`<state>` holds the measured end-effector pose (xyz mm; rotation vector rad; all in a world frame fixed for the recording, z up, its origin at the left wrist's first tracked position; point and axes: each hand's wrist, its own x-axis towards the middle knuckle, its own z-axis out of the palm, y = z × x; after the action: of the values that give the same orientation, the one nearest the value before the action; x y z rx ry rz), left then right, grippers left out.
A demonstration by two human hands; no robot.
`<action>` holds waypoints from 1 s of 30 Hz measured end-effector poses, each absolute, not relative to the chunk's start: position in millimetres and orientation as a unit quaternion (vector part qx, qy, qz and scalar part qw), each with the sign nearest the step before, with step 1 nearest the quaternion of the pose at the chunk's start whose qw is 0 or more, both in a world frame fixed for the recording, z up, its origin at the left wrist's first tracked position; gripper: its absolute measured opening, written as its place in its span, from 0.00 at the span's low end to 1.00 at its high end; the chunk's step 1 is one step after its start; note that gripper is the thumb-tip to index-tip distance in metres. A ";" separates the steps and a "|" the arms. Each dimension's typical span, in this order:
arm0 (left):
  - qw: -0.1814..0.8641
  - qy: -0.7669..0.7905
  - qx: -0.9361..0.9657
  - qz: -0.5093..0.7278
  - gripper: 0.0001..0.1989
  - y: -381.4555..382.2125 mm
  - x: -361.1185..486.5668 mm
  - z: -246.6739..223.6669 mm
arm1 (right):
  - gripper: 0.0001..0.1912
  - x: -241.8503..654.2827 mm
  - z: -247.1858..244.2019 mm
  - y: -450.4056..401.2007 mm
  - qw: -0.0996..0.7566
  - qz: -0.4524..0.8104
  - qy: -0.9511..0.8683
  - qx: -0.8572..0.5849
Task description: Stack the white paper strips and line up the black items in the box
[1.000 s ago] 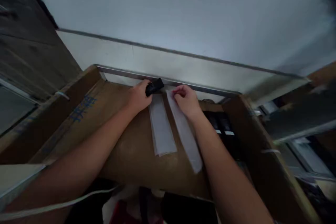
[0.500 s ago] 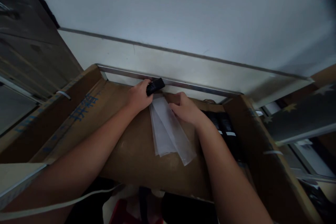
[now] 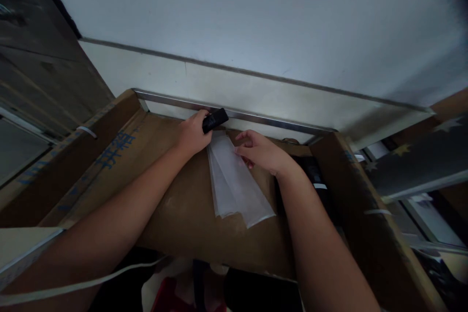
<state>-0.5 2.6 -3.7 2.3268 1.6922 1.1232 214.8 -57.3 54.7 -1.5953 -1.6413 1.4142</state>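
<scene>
My left hand point(image 3: 190, 134) grips a small black object point(image 3: 215, 119) at the far edge of a brown cardboard flap point(image 3: 175, 204). Two clear plastic sleeves point(image 3: 234, 183) lie overlapped on the flap, fanned out toward me. My right hand point(image 3: 261, 152) hovers with fingers spread over the top right of the sleeves, fingertips touching or just above them. What the black object is, I cannot make out.
A metal rail point(image 3: 256, 118) runs along the far edge, below a white wall. Cardboard box walls stand at left point(image 3: 73, 151) and right point(image 3: 365, 204). Dark items with white labels point(image 3: 316, 180) sit in the box right of my wrist. A white strap point(image 3: 73, 285) crosses bottom left.
My right hand slid one sleeve leftward until it overlapped the other, then opened and lifted slightly. My left hand stayed in place on the black object.
</scene>
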 end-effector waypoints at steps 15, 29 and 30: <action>0.017 0.549 0.758 0.352 0.22 2.3 -1.8 -1.9 | 0.09 189.8 25.5 -48.9 0.257 0.390 -0.627 -0.624; 0.064 0.490 0.800 0.340 0.28 -0.7 1.9 -4.5 | 0.07 197.6 28.9 -46.4 0.200 0.254 -0.716 -0.619; 0.069 0.479 0.808 0.336 0.28 -0.6 2.1 -5.9 | 0.08 198.6 32.4 -47.8 0.200 0.246 -0.717 -0.621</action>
<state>2.1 -0.6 -5.9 2.4317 1.4433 1.0117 198.6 -47.8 32.4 -1.7343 -2.0046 0.6873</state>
